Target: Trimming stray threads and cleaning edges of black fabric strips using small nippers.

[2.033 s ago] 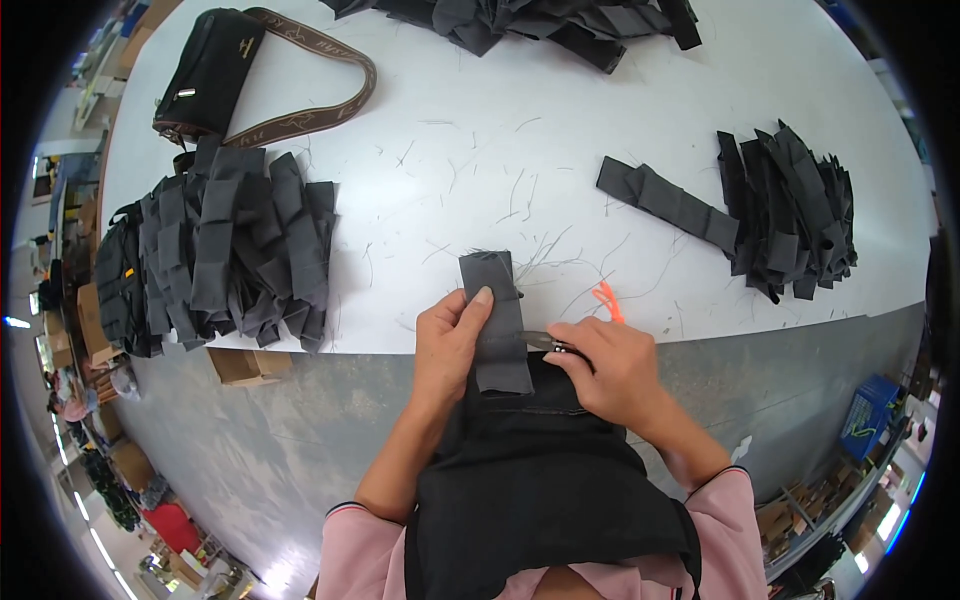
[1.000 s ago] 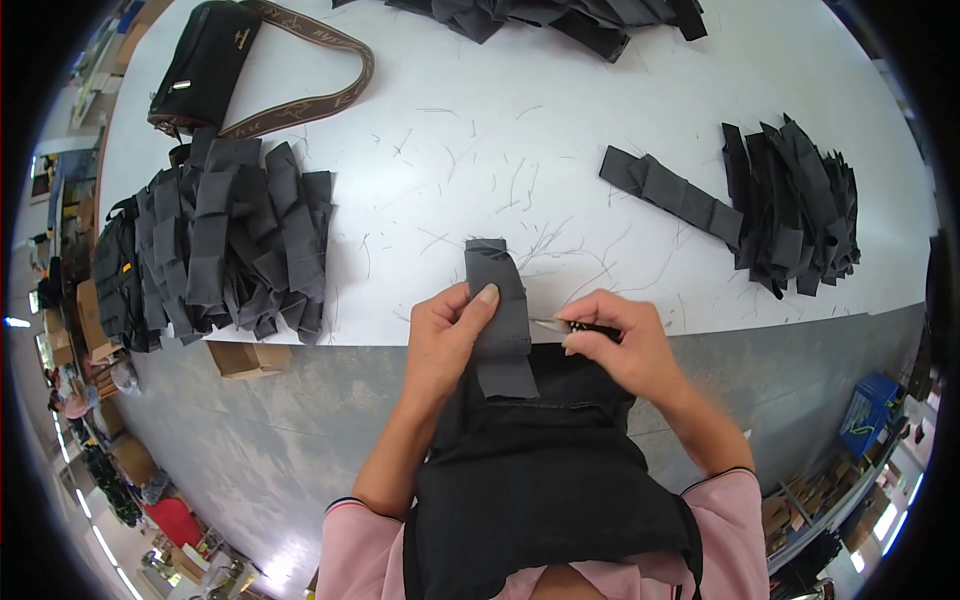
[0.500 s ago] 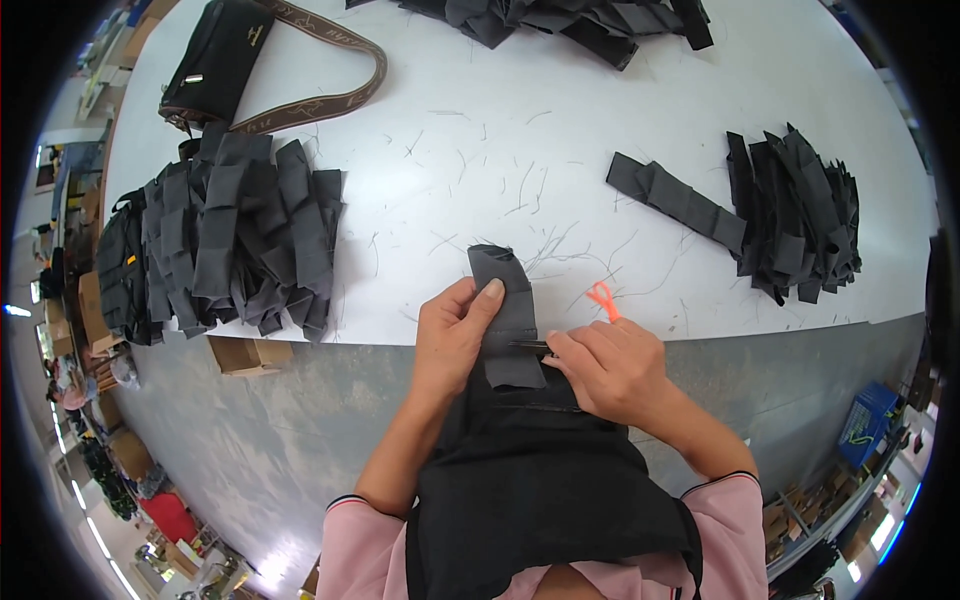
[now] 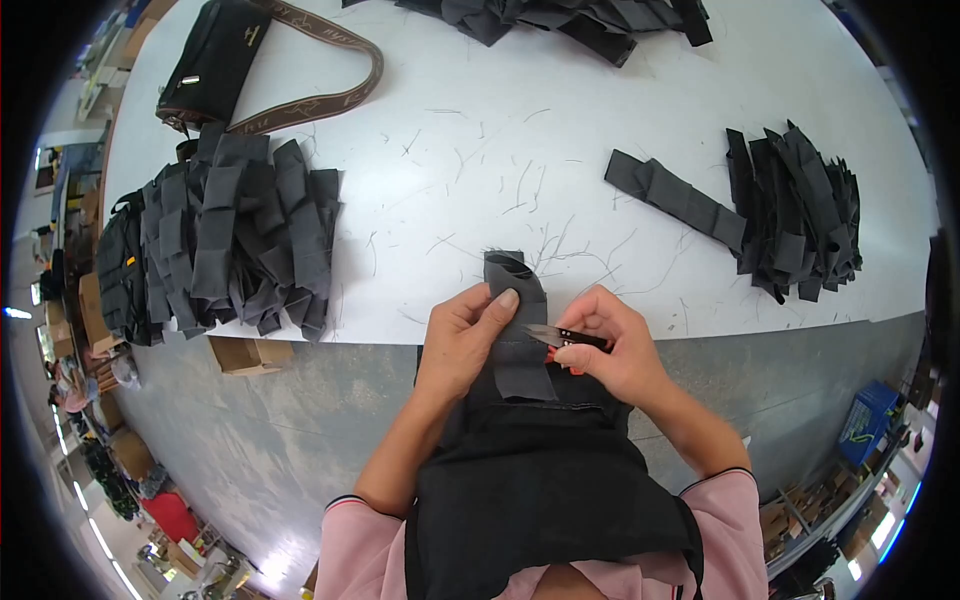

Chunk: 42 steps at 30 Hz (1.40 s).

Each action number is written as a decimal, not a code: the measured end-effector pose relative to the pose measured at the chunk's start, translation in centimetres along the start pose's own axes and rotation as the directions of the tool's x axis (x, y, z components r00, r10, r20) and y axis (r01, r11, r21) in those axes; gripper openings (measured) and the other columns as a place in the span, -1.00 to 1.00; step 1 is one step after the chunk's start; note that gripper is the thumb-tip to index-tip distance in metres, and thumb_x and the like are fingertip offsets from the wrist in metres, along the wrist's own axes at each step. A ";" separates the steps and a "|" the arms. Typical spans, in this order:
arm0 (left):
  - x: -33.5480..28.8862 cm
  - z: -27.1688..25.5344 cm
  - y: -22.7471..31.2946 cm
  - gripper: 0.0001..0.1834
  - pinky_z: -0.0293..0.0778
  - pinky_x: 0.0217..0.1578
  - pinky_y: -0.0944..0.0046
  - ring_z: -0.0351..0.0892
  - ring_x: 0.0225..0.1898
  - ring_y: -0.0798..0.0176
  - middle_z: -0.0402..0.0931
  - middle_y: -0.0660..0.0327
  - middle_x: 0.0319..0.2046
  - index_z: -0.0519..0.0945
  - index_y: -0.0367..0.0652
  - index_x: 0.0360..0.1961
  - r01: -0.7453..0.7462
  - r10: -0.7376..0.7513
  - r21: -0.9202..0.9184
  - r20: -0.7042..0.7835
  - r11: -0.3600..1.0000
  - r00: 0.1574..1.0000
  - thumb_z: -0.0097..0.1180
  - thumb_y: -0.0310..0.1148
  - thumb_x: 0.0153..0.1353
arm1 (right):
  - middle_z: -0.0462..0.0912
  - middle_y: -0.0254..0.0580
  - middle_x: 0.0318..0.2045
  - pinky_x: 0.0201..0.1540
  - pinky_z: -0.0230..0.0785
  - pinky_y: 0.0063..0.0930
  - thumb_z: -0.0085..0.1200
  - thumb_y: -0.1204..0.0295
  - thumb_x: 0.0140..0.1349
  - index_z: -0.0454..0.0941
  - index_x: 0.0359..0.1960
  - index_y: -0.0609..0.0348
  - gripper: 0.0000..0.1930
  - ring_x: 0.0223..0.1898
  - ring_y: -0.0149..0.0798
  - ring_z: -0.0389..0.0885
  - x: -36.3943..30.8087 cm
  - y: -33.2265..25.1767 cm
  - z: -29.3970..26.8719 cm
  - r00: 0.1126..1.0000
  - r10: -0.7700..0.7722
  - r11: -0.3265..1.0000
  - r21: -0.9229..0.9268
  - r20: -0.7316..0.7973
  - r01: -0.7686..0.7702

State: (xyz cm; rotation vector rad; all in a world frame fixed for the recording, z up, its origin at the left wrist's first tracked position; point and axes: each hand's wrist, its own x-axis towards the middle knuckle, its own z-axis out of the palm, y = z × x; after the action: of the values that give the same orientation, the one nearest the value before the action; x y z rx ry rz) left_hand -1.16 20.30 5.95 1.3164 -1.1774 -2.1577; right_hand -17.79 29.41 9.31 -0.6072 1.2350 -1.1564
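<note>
A dark grey fabric strip (image 4: 522, 372) with stitched seams is pinched in my left hand (image 4: 465, 338), the thumb lying on its face. The strip's upper end curls over at the table edge, and its lower end hangs in front of my black apron. My right hand (image 4: 615, 350) grips small black thread snips (image 4: 580, 338), blades pointing left at the strip's right edge, by a seam. Something orange-red shows under the fingers by the snips. Whether the blades touch the fabric I cannot tell.
On the white table (image 4: 450, 190) lie loose thread ends. A heap of grey strips (image 4: 245, 230) stands left, a stack of strips (image 4: 800, 215) right, more strips (image 4: 540, 20) at the back. A black bag (image 4: 212, 65) with a brown strap lies far left. Below is a cardboard box (image 4: 250, 355).
My left hand and the strip have shifted slightly right and down. My right hand has turned, so the snips now show more fully and the orange loop has swung down beneath the fingers.
</note>
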 end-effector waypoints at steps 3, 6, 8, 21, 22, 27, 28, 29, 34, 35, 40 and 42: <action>0.1 0.1 0.2 -0.76 0.27 -0.50 0.55 0.32 -0.48 0.61 0.50 0.41 -0.52 0.60 -0.27 -0.30 -0.004 0.006 0.042 -0.043 0.999 0.999 0.09 -0.28 0.27 | 0.53 -0.32 -0.52 -0.48 0.30 -0.55 0.23 0.50 0.00 0.47 -0.39 0.19 -0.82 -0.55 -0.40 0.49 -1.1 0.5 -0.2 0.950 -0.313 0.739 -0.624 0.016 0.254; 0.0 0.9 0.9 -0.76 0.25 -0.51 0.55 0.30 -0.49 0.61 0.49 0.41 -0.53 0.60 -0.28 -0.30 0.014 -0.016 -0.041 -0.054 0.999 0.998 0.09 -0.28 0.27 | 0.45 -0.34 -0.59 -0.58 0.22 -0.45 0.23 0.46 -0.07 0.49 -0.40 0.14 -0.80 -0.62 -0.29 0.44 -1.2 0.6 -0.2 0.771 -0.583 0.220 -0.863 0.257 0.454; 0.0 0.9 0.9 -0.75 0.28 -0.50 0.54 0.32 -0.49 0.61 0.51 0.40 -0.52 0.59 -0.29 -0.29 0.014 -0.017 -0.056 -0.047 0.998 0.999 0.09 -0.28 0.26 | 0.51 -0.26 -0.58 -0.57 0.25 -0.45 0.29 0.45 -0.12 0.50 -0.35 0.16 -0.73 -0.62 -0.23 0.47 -1.3 0.5 -0.3 0.722 -0.567 0.026 -0.868 0.396 0.496; -0.4 1.1 0.3 -0.74 0.32 -0.44 0.54 0.38 -0.43 0.58 0.55 0.35 -0.46 0.60 -0.31 -0.26 0.010 -0.010 -0.017 -0.002 1.000 1.000 0.10 -0.29 0.26 | 0.60 -0.26 -0.52 -0.61 0.27 -0.57 0.20 0.50 0.08 0.41 -0.30 0.22 -0.78 -0.54 -0.47 0.55 -1.8 0.1 -0.7 0.997 -0.018 0.967 -0.253 -0.069 0.000; -0.2 0.9 0.0 -0.74 0.33 -0.43 0.53 0.38 -0.43 0.58 0.55 0.35 -0.46 0.60 -0.31 -0.25 -0.006 0.005 -0.007 -0.006 1.000 1.000 0.10 -0.28 0.26 | 0.60 -0.26 -0.52 -0.61 0.27 -0.57 0.20 0.50 0.08 0.41 -0.30 0.22 -0.78 -0.54 -0.47 0.55 -2.0 0.5 -0.7 0.997 -0.019 0.967 -0.254 -0.071 0.001; -0.1 1.0 0.0 -0.73 0.34 -0.42 0.53 0.38 -0.42 0.58 0.55 0.35 -0.45 0.59 -0.31 -0.25 -0.013 0.013 -0.027 -0.015 1.000 1.000 0.10 -0.28 0.26 | 0.54 -0.22 -0.56 -0.57 0.33 -0.44 0.26 0.44 -0.02 0.45 -0.35 0.19 -0.75 -0.59 -0.22 0.55 -2.4 0.9 -0.1 0.868 -0.482 0.427 -0.834 0.118 0.351; -0.3 1.2 0.1 -0.73 0.34 -0.42 0.53 0.38 -0.42 0.58 0.55 0.35 -0.45 0.59 -0.31 -0.24 -0.006 0.006 -0.028 -0.018 1.000 1.000 0.10 -0.27 0.26 | 0.54 -0.24 -0.55 -0.57 0.33 -0.43 0.26 0.44 -0.03 0.45 -0.36 0.19 -0.75 -0.59 -0.22 0.54 -2.4 0.8 0.0 0.848 -0.507 0.368 -0.851 0.153 0.373; -0.3 1.4 0.2 -0.73 0.34 -0.42 0.53 0.38 -0.42 0.58 0.55 0.35 -0.45 0.59 -0.32 -0.24 0.001 -0.002 -0.030 -0.021 1.000 1.000 0.10 -0.27 0.26 | 0.54 -0.24 -0.55 -0.57 0.33 -0.43 0.26 0.44 -0.03 0.45 -0.36 0.19 -0.75 -0.59 -0.22 0.54 -2.3 0.8 0.2 0.848 -0.508 0.368 -0.851 0.153 0.374; -0.5 1.3 0.0 -0.73 0.35 -0.42 0.53 0.39 -0.43 0.58 0.56 0.33 -0.45 0.59 -0.32 -0.24 -0.008 0.008 -0.019 -0.016 1.000 1.000 0.09 -0.27 0.27 | 0.52 -0.25 -0.55 -0.58 0.31 -0.44 0.26 0.45 -0.05 0.43 -0.38 0.19 -0.75 -0.60 -0.21 0.52 -1.8 1.2 0.7 0.794 -0.581 0.316 -0.848 0.182 0.426; -0.5 1.3 0.0 -0.73 0.36 -0.42 0.52 0.39 -0.43 0.58 0.56 0.33 -0.44 0.59 -0.32 -0.23 -0.005 0.004 -0.024 -0.021 1.000 1.000 0.09 -0.27 0.27 | 0.52 -0.25 -0.55 -0.58 0.31 -0.44 0.26 0.45 -0.05 0.43 -0.38 0.19 -0.75 -0.60 -0.21 0.52 -1.8 1.2 0.7 0.794 -0.580 0.316 -0.848 0.182 0.426; -0.5 1.4 0.0 -0.74 0.36 -0.43 0.52 0.39 -0.44 0.58 0.56 0.32 -0.45 0.59 -0.32 -0.24 0.009 -0.010 -0.036 -0.016 0.999 1.000 0.08 -0.28 0.27 | 0.49 -0.25 -0.58 -0.57 0.32 -0.42 0.24 0.47 -0.03 0.43 -0.40 0.19 -0.78 -0.61 -0.21 0.51 -2.1 0.9 0.9 0.846 -0.511 0.340 -0.868 0.154 0.363; -0.5 1.4 0.0 -0.74 0.36 -0.43 0.52 0.39 -0.44 0.58 0.56 0.32 -0.45 0.59 -0.31 -0.24 0.014 -0.014 -0.035 -0.010 0.999 1.000 0.08 -0.29 0.27 | 0.50 -0.25 -0.58 -0.56 0.33 -0.43 0.25 0.47 -0.04 0.44 -0.40 0.19 -0.78 -0.61 -0.21 0.51 -2.1 1.1 0.8 0.836 -0.524 0.315 -0.874 0.164 0.369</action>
State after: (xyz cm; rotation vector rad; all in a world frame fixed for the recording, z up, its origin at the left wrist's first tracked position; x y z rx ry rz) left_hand -2.12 21.31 6.51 1.3230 -1.1249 -2.1690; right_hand -16.45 31.57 9.41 -1.8171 1.8786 -0.9043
